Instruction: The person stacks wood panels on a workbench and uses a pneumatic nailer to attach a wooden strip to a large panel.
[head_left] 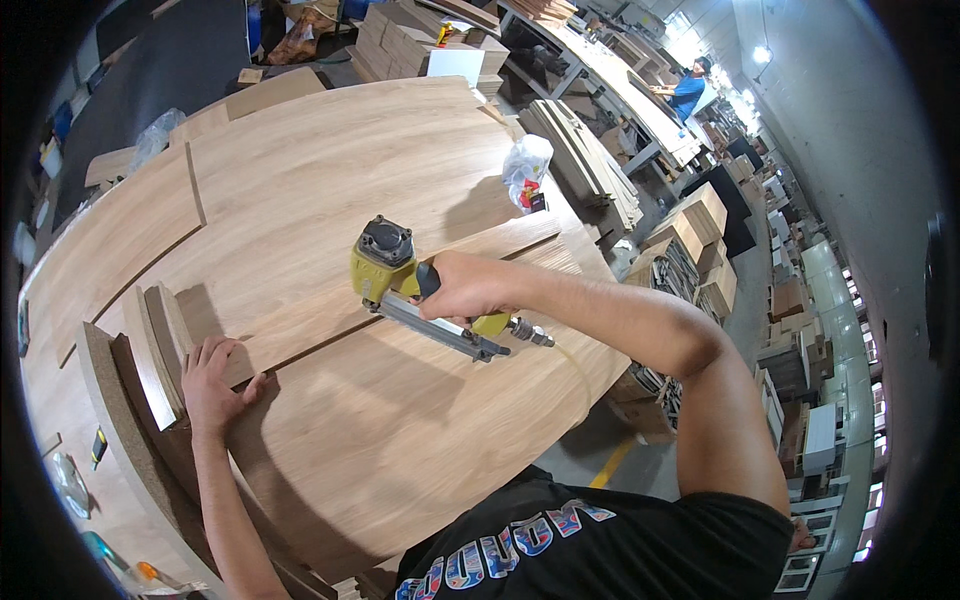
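In my right hand (465, 287) is a yellow-green nail gun (372, 268) with a black cap, its handle wrapped by my fingers. A hose runs from the fitting behind the handle. The gun's nose is over the near edge of a narrow wooden board (310, 328); whether they touch I cannot tell. My left hand (214, 388) grips the board's left end, thumb at the near edge and fingers toward the far edge. Under the board lies a large wood-grain panel (400, 410). Curved wooden pieces (150, 350) stand beside my left hand.
A utility knife (99, 448) lies at the left. Another flat panel (130, 240) is at the far left. A clear plastic bag (527, 160) sits on the far right edge. Beyond are stacked boards (585, 165), cartons (700, 215) and a person in blue (688, 92) at a long table.
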